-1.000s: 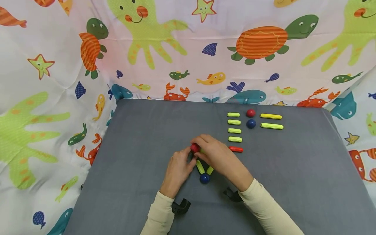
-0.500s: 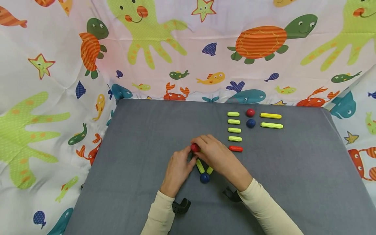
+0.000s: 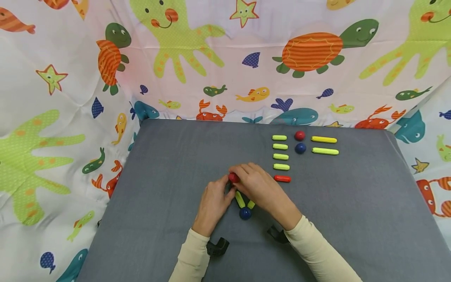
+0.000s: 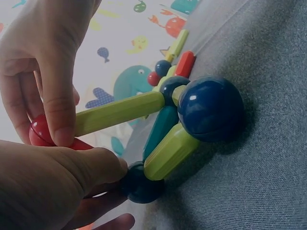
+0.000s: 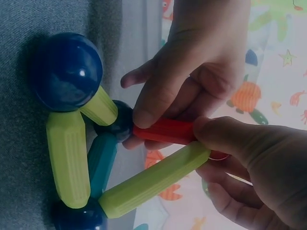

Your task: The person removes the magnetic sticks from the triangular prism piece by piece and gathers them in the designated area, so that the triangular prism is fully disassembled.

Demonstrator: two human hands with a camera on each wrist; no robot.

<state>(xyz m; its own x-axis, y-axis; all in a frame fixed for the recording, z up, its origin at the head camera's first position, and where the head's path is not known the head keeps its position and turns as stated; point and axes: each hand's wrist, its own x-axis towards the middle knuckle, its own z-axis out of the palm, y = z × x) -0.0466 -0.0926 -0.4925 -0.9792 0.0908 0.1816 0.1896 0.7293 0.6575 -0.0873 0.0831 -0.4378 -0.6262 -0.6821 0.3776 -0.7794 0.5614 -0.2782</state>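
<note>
- Currently, both hands work at the apex of a small rod-and-ball frame standing mid-surface (image 3: 169,164), near the person.
- Right hand (image 3: 258,186): thumb and fingers pinch the red ball (image 3: 233,178) at the top, where a yellow-green rod (image 5: 153,179) meets it.
- Left hand (image 3: 213,201): fingers pinch a red rod (image 5: 163,131) running from a dark blue ball (image 5: 117,120) up toward the red ball.
- Base: blue ball (image 3: 245,213) nearest the person, yellow-green rods and a teal rod (image 5: 100,163) between balls, resting on the surface.
- Risk: the joints look held only by end contact; downward or sideways pressure at the apex could pop a rod off its ball.
- Risk: a freed ball could roll on the smooth surface.
- Risk: a wide right-hand sweep could knock the spare rods (image 3: 280,156) and balls (image 3: 300,141) lined up just beyond.
</note>
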